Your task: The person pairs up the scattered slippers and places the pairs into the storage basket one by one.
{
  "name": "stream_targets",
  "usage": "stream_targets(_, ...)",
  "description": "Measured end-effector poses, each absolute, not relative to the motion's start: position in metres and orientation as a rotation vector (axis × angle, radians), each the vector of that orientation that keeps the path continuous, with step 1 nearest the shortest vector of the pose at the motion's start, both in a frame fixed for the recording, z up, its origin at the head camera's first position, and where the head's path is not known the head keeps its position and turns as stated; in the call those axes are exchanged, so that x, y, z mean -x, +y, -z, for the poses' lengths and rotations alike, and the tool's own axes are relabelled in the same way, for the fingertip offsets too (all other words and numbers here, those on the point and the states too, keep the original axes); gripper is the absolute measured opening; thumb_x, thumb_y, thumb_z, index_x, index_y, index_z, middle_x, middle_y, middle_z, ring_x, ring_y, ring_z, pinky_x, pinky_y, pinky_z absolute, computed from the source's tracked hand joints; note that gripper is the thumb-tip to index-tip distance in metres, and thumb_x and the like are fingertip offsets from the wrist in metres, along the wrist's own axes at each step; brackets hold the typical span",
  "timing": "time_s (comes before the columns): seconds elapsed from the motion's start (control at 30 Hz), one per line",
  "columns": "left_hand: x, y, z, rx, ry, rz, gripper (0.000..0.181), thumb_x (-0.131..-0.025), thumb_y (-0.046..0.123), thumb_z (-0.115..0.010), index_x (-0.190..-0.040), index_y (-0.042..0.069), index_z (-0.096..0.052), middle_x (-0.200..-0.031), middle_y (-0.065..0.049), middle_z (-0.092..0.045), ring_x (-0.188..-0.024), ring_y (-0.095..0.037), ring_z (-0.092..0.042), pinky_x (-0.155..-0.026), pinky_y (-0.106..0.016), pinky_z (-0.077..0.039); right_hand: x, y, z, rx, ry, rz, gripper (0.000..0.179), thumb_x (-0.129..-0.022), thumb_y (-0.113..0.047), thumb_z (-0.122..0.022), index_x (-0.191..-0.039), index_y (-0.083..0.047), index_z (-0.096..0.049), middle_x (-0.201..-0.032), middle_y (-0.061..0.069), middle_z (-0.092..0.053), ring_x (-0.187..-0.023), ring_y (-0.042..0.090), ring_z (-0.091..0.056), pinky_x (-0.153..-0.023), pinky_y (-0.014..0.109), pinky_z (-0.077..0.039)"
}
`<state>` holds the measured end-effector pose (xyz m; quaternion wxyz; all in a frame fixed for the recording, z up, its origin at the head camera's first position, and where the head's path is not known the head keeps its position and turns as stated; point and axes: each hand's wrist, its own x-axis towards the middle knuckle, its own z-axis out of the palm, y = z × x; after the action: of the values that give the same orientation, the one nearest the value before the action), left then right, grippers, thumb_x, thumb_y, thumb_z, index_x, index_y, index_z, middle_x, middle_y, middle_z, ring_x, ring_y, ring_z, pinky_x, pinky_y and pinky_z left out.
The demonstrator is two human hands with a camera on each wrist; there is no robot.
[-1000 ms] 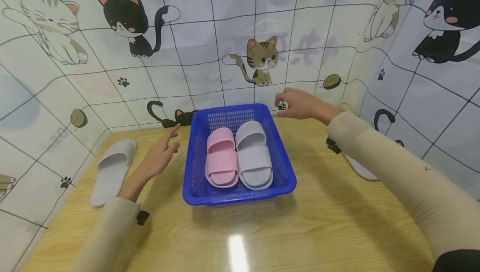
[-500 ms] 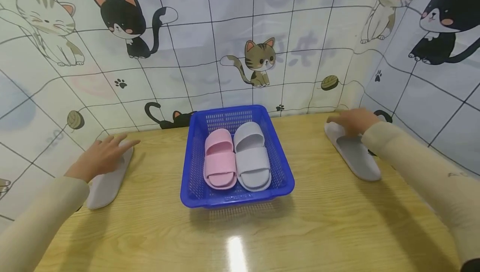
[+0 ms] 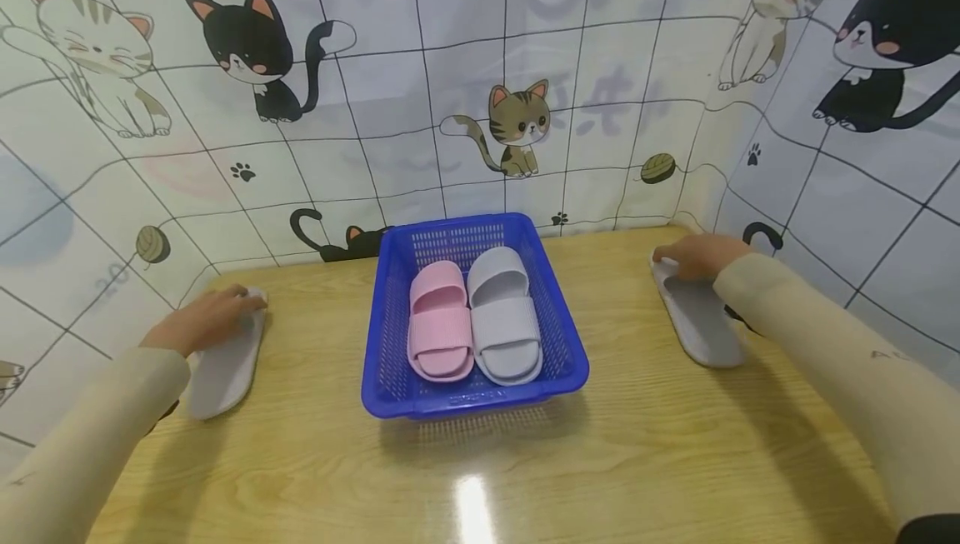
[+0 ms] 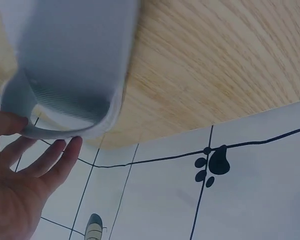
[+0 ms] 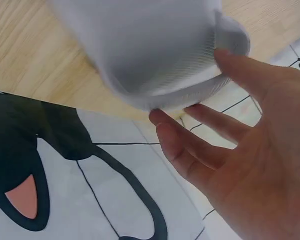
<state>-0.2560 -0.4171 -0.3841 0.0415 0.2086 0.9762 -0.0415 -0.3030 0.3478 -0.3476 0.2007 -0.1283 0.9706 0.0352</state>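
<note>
My left hand pinches the strap of a pale grey slipper at the table's left side; in the left wrist view the thumb lies inside the strap and the fingers outside it. On the right, my right hand grips the strap of the other grey slipper, thumb inside the opening in the right wrist view, fingertips along the outer edge. Between the hands stands a blue plastic basket. Inside it a pink slipper pair lies left of a light grey slipper pair.
The wooden table extends in front of the basket and to both sides. Behind and beside it rises a wall covering with printed cats and grid lines, close to both slippers' far ends.
Both hands have moved outward from beside the basket to the two loose slippers, and their fingers have closed on the straps. The right slipper has shifted slightly. The basket stays put.
</note>
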Motion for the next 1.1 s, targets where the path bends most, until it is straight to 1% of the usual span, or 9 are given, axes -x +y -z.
stream_targets(0.23, 0.261, -0.414, 0.378, -0.526, 2.969, 0.062, 0.051, -0.088, 0.001, -0.061, -0.139, -0.003, -0.055, -0.119, -0.038, -0.061, -0.102, -0.053, -0.064, -0.085, -0.064, -0.053, 0.305, 0.340, 0.347, 0.290, 2.629, -0.038, 0.065, -0.105, -0.049, -0.052, -0.147, 0.000, -0.048, -0.139, 0.038, -0.053, -0.097, 0.041, -0.066, -0.078, 0.051, -0.058)
stream_targets(0.33, 0.253, -0.420, 0.376, -0.535, 2.962, 0.182, 0.069, -0.081, 0.002, -0.067, -0.147, 0.006, -0.048, -0.132, -0.036, -0.058, -0.107, -0.055, -0.061, -0.083, -0.067, -0.052, 0.306, 0.340, 0.347, 0.309, 2.644, -0.063, 0.076, -0.102, -0.058, -0.050, -0.153, -0.001, -0.043, -0.148, 0.039, -0.046, -0.115, 0.053, -0.062, -0.091, 0.063, -0.054)
stream_targets(0.4, 0.244, -0.427, 0.377, -0.643, 2.988, 0.322, 0.082, -0.076, 0.001, -0.073, -0.151, 0.015, -0.044, -0.138, -0.032, -0.057, -0.107, -0.054, -0.062, -0.080, -0.068, -0.052, 0.307, 0.343, 0.348, 0.374, 2.665, -0.089, 0.070, -0.100, -0.045, -0.059, -0.156, -0.006, -0.042, -0.150, 0.039, -0.043, -0.121, 0.055, -0.057, -0.092, 0.068, -0.050)
stream_targets(0.47, 0.238, -0.437, 0.383, -0.838, 3.045, 0.507, 0.095, -0.067, -0.001, -0.080, -0.151, 0.021, -0.043, -0.137, -0.025, -0.060, -0.101, -0.050, -0.064, -0.073, -0.065, -0.053, 0.307, 0.348, 0.350, 0.443, 2.691, -0.151, 0.073, -0.091, -0.022, -0.068, -0.158, -0.015, -0.040, -0.146, 0.037, -0.049, -0.105, 0.051, -0.062, -0.080, 0.062, -0.054)
stream_targets(0.53, 0.235, -0.445, 0.391, -1.054, 3.101, 0.658, 0.105, -0.058, -0.004, -0.085, -0.150, 0.021, -0.041, -0.134, -0.022, -0.062, -0.095, -0.046, -0.065, -0.066, -0.060, -0.054, 0.305, 0.353, 0.356, 0.534, 2.711, -0.199, 0.093, -0.077, -0.001, -0.072, -0.160, -0.021, -0.036, -0.144, 0.034, -0.050, -0.082, 0.036, -0.060, -0.064, 0.045, -0.052)
stream_targets(0.6, 0.237, -0.450, 0.399, -1.229, 3.130, 0.771, 0.112, -0.050, -0.001, -0.089, -0.149, 0.020, -0.040, -0.131, -0.020, -0.062, -0.090, -0.043, -0.065, -0.062, -0.058, -0.054, 0.302, 0.356, 0.365, 0.646, 2.757, -0.255, 0.111, -0.064, 0.012, -0.073, -0.160, -0.026, -0.035, -0.144, 0.031, -0.052, -0.074, 0.028, -0.056, -0.055, 0.037, -0.046)
stream_targets(0.7, 0.242, -0.453, 0.406, -1.379, 3.127, 0.869, 0.116, -0.046, 0.001, -0.091, -0.148, 0.021, -0.041, -0.127, -0.020, -0.060, -0.084, -0.039, -0.063, -0.059, -0.056, -0.054, 0.296, 0.360, 0.380, 0.821, 2.837, -0.340, 0.118, -0.054, 0.016, -0.079, -0.157, -0.027, -0.041, -0.146, 0.028, -0.055, -0.081, 0.032, -0.064, -0.059, 0.044, -0.053)
stream_targets(0.83, 0.244, -0.453, 0.406, -1.396, 3.097, 0.913, 0.106, -0.046, 0.005, -0.094, -0.142, 0.022, -0.050, -0.122, -0.019, -0.060, -0.084, -0.038, -0.063, -0.062, -0.057, -0.056, 0.293, 0.361, 0.389, 0.888, 2.862, -0.354, 0.110, -0.054, 0.009, -0.087, -0.152, -0.023, -0.048, -0.146, 0.023, -0.058, -0.091, 0.041, -0.067, -0.073, 0.057, -0.057)
stream_targets(1.1, 0.241, -0.444, 0.387, -0.987, 3.090, 0.699, 0.109, -0.050, 0.037, -0.098, -0.140, 0.003, -0.047, -0.141, -0.024, -0.059, -0.112, -0.046, -0.063, -0.075, -0.064, -0.054, 0.299, 0.359, 0.387, 0.859, 2.848, -0.239, 0.108, -0.051, -0.008, -0.097, -0.148, -0.013, -0.049, -0.145, 0.019, -0.058, -0.113, 0.046, -0.065, -0.091, 0.065, -0.054)
